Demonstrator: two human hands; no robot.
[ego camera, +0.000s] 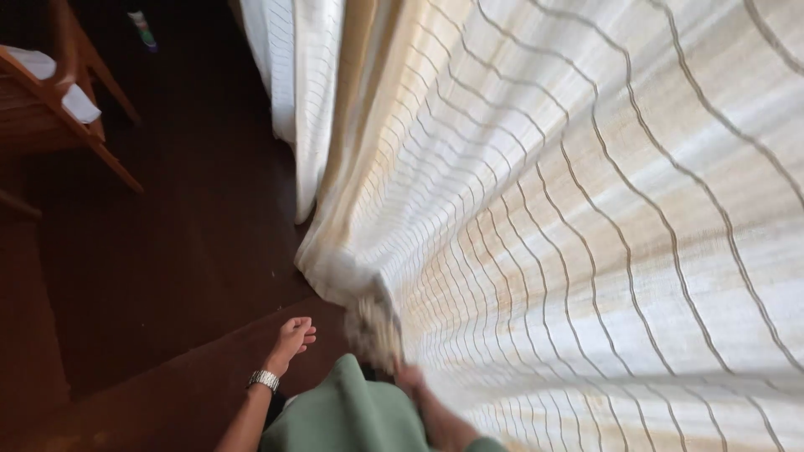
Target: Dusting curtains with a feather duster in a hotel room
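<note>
Dark wood floor (167,251), striped curtain (586,209) long axis vertical: right hand (408,377) grip closed on its hem, nearer; left hand (291,339) grip loosely open, empty.

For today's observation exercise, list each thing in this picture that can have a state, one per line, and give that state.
Curtain: hanging, lower part pulled out towards the camera, hem bunched.
Right hand: blurred, at the bunched hem; grip cannot be told.
Left hand: free, fingers loosely curled, holding nothing.
Watch: worn on the left wrist.
Chair: upright, with a white cloth lying on it.
Floor: dark wood.
</note>
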